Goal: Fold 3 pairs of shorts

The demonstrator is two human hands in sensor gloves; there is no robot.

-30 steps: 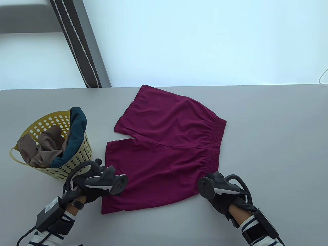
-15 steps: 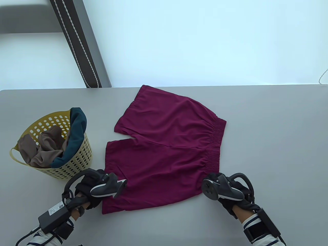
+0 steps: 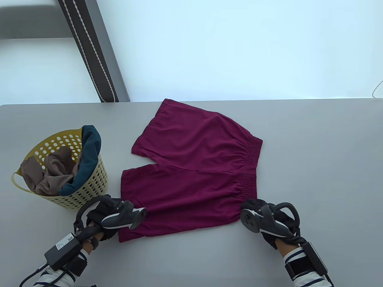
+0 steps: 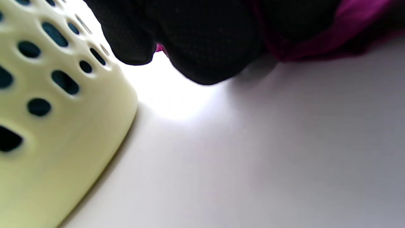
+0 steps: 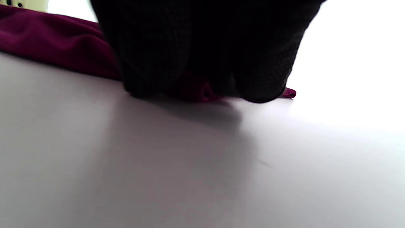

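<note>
Maroon shorts [image 3: 194, 167] lie flat on the grey table [image 3: 314, 149], elastic waistband to the right, legs to the left. My left hand [image 3: 115, 207] sits at the near leg's hem; in the left wrist view its gloved fingers [image 4: 196, 41] curl over a fold of the maroon cloth [image 4: 316, 47]. My right hand [image 3: 249, 206] is at the near waistband corner, where its fingers [image 5: 202, 47] close down on the shorts [image 5: 57, 41] against the table. Brown shorts [image 3: 51, 173] and teal shorts [image 3: 89, 149] fill a yellow perforated basket [image 3: 92, 182].
The basket [image 4: 47, 142] stands just left of my left hand, almost touching it. The table's far edge runs right behind the shorts. A dark striped band [image 3: 89, 50] crosses the pale floor beyond.
Both hands slid forward onto the near edge of the shorts and closed on it. The near hem lifted slightly and the cloth shifted a little left.
</note>
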